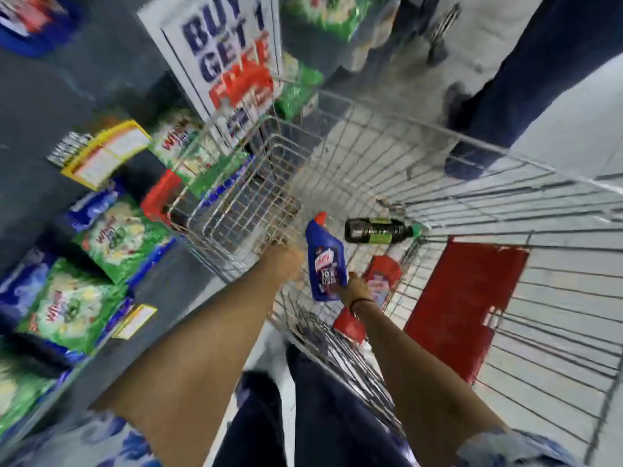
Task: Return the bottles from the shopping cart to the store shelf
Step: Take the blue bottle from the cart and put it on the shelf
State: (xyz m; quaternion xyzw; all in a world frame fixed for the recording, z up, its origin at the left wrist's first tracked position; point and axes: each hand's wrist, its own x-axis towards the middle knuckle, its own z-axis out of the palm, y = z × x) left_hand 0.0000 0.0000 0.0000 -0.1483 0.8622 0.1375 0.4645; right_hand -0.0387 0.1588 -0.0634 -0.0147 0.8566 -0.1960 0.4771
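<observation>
A blue bottle (pixel 325 262) with a red cap stands upright inside the wire shopping cart (pixel 472 203), held between both my hands. My left hand (pixel 286 261) presses its left side and my right hand (pixel 357 288) grips its lower right edge. A dark bottle (pixel 379 230) with a green label and green cap lies on its side on the cart floor just beyond. A red bottle (pixel 382 274) lies behind my right hand, partly hidden. The store shelf (pixel 141 294) runs along the left, holding green detergent bags.
Green detergent bags (pixel 118 241) and yellow price tags (pixel 101 160) fill the shelf. A "buy 1 get 1 free" sign (pixel 229 52) hangs ahead. Another person's dark trouser legs (pixel 505 96) stand past the cart. A red panel (pixel 462 305) sits at the cart's near right side.
</observation>
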